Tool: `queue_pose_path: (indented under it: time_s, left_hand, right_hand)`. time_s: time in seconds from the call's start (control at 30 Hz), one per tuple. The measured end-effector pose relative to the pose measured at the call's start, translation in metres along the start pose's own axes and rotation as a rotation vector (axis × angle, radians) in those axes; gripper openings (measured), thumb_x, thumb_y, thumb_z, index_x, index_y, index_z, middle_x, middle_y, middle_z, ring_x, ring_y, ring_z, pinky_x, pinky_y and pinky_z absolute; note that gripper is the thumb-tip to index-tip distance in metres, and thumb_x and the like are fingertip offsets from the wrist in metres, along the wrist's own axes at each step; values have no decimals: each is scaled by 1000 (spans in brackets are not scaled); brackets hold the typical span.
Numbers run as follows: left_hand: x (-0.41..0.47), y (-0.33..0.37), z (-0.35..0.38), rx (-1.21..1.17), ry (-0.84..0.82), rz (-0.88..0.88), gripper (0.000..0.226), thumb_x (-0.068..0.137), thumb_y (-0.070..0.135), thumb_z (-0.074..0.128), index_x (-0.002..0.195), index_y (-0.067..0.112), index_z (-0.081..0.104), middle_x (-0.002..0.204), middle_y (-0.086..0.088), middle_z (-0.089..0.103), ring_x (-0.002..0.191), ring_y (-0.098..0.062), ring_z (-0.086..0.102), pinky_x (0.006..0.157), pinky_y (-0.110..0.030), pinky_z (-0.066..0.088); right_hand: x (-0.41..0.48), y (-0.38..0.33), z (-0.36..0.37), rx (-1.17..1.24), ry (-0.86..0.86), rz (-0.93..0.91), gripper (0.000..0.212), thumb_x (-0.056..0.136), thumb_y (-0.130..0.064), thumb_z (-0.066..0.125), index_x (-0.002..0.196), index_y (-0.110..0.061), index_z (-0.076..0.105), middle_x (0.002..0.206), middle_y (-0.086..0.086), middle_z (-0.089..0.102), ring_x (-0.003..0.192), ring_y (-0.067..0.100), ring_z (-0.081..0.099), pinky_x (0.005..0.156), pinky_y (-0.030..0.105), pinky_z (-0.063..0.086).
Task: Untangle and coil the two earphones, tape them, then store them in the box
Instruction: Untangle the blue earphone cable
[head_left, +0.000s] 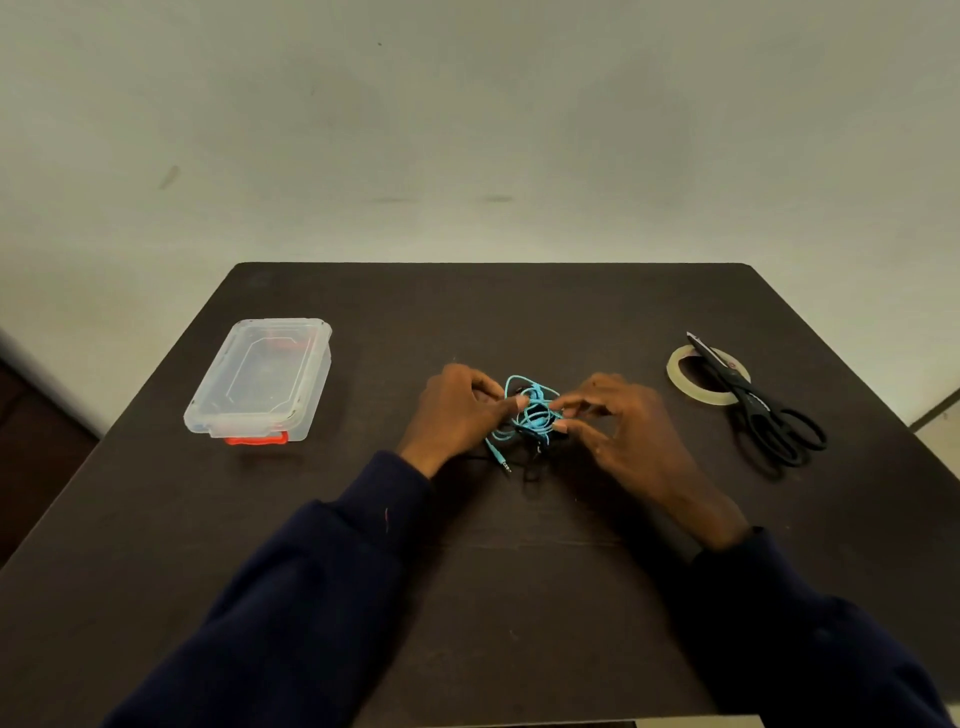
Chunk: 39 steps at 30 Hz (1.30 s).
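Head view, and we're early in this one: our left hand (457, 410) and right hand (618, 431) pinch strands of the blue earphone tangle (532, 410) at mid-tabletop (519, 582), fingers narrow. Nothing is coiled or taped; the tape roll (680, 382) and scissors (763, 410) lie near the right edge, the clear box (260, 379) near the left.

Scissors (750, 392) hide part of the tape roll (675, 371).

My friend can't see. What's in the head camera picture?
The left hand and right hand pinch a tangle of blue and black earphones on a dark table. A lidded clear box sits left; scissors lie across a tape roll right.
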<state>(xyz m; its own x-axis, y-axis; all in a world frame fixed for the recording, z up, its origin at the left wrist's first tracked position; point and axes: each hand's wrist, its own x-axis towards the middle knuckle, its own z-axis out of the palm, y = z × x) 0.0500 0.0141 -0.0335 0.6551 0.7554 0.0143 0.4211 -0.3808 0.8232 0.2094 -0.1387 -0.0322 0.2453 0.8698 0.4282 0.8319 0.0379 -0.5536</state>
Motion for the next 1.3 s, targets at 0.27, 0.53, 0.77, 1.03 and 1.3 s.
queue_pose_path:
  time_s: [0.27,0.53,0.77,1.03,1.3]
  left_hand:
    - [-6,-9,-15,-342,-38,-46,7,86,12,78,87,5,76,74,-8,74,63,-9,66,64,-23,55]
    - [-19,-20,-20,-424,-76,-20,10,95,14,68,94,9,76,88,-8,78,81,-18,74,74,-23,59]
    - [-29,-14,0,-88,-4,-60,20,76,14,88,87,12,72,74,-1,75,70,-11,73,66,-21,56]
    - [-28,-12,10,148,101,-83,19,80,24,85,91,18,70,70,10,70,70,-3,66,65,-19,47]
    - [-33,-14,4,66,125,-50,28,92,-1,54,86,21,70,86,4,70,88,-15,69,79,-29,55]
  right_hand:
    - [-8,9,-16,20,58,13,12,82,-3,80,89,-13,79,87,-6,71,81,6,68,75,27,57]
    - [-14,12,-21,-16,19,68,14,81,1,80,88,-11,78,91,-5,71,86,3,69,79,12,55]
    - [-8,-2,-23,-21,15,63,12,86,-3,77,96,-9,79,97,-3,73,87,2,69,81,12,55]
    - [-3,-8,-22,-72,90,71,16,88,-9,75,104,-8,76,100,2,73,85,6,69,78,21,59]
    - [-5,-18,-19,-39,203,-42,21,86,-11,79,106,-7,76,104,4,73,89,11,70,79,28,60]
